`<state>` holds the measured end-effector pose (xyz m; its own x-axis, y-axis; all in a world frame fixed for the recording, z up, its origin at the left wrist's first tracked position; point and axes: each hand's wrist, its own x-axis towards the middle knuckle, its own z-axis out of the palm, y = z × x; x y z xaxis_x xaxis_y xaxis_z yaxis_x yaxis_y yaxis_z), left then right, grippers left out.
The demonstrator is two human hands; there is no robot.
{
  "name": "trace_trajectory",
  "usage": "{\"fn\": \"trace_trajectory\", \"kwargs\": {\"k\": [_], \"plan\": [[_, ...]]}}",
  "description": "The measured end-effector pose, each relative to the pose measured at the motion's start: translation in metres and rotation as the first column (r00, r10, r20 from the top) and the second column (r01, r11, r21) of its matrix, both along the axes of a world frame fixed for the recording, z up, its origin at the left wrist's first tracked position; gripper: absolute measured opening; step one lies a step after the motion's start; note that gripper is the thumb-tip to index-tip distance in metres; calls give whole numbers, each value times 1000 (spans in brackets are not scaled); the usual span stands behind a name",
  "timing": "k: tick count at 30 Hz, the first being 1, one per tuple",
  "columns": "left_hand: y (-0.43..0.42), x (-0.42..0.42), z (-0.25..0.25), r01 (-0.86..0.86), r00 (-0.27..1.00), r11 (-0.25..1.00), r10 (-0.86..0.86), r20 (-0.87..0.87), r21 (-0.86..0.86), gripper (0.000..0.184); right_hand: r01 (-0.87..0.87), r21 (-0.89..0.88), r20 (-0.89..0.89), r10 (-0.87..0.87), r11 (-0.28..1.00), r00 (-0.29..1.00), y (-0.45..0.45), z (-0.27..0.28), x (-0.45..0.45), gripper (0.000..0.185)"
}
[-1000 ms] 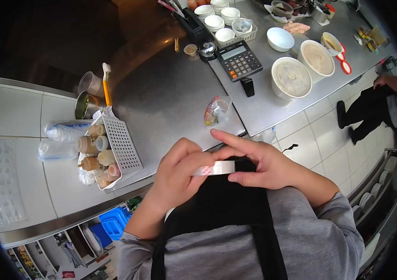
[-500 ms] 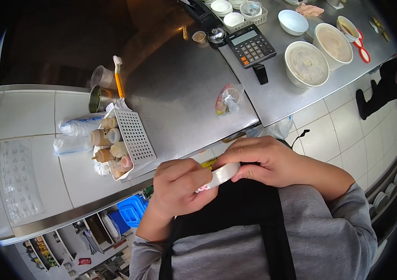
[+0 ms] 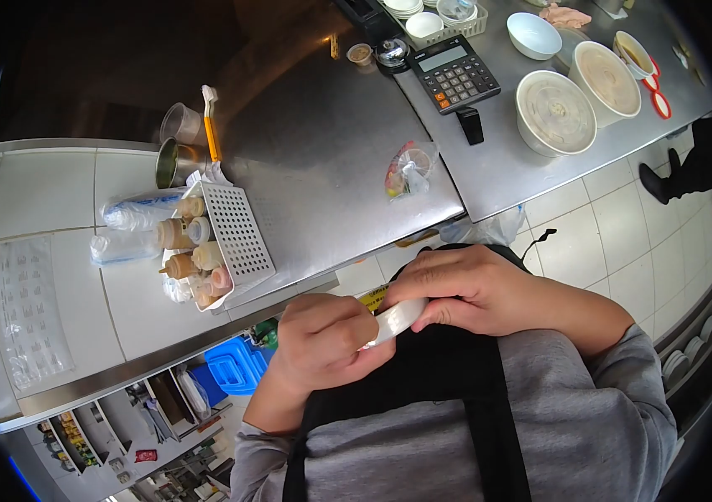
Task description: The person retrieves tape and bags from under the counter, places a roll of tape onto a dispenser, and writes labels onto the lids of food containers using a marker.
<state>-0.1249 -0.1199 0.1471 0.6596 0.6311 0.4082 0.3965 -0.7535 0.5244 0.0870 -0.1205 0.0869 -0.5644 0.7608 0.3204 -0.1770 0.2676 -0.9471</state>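
Note:
Close to my apron, both hands hold a white, glossy roll that looks like tape (image 3: 402,320). A bit of yellow with dark print shows just behind it. My left hand (image 3: 326,339) has its fingers curled round the near-left side of the roll. On the other side, my right hand (image 3: 460,289) grips the roll between thumb and fingers. The fingers cover much of it, so a loose end cannot be made out. Beyond the hands, a small knotted plastic bag (image 3: 410,171) with something colourful inside lies on the steel counter (image 3: 314,159).
A white perforated basket (image 3: 239,234) of squeeze bottles stands on the left. Further right are a calculator (image 3: 454,75), a bell (image 3: 392,54), lidded tubs (image 3: 555,113) and a pale blue bowl (image 3: 534,36). Another person's shoe (image 3: 655,182) shows at right.
My left hand has shifted slightly right along the roll, and the red print seen earlier on its lower end is now hidden. The view has tilted slightly. Both hands keep their grip.

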Motion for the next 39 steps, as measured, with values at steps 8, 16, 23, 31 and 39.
{"fn": "trace_trajectory", "kwargs": {"k": [8,16,23,31,39], "plan": [[-2,-8,-9,-20,999,999,21,29,-36,36,33,13,-29,-33,999,999,2,-5,1,34],[11,-23,16,13,997,980,-27,-70,-197,28,-4,11,131,3,1000,991,10,4,3,33],[17,-27,39,-60,961,998,53,-271,-20,22,-31,44,206,21,999,978,16,4,-9,33],[22,-34,34,-3,917,980,82,-390,200,26,42,-77,143,-31,996,989,17,-1,-24,30],[24,-39,40,-122,908,948,226,-354,293,26,61,9,164,-62,998,984,26,1,-25,31]]}}
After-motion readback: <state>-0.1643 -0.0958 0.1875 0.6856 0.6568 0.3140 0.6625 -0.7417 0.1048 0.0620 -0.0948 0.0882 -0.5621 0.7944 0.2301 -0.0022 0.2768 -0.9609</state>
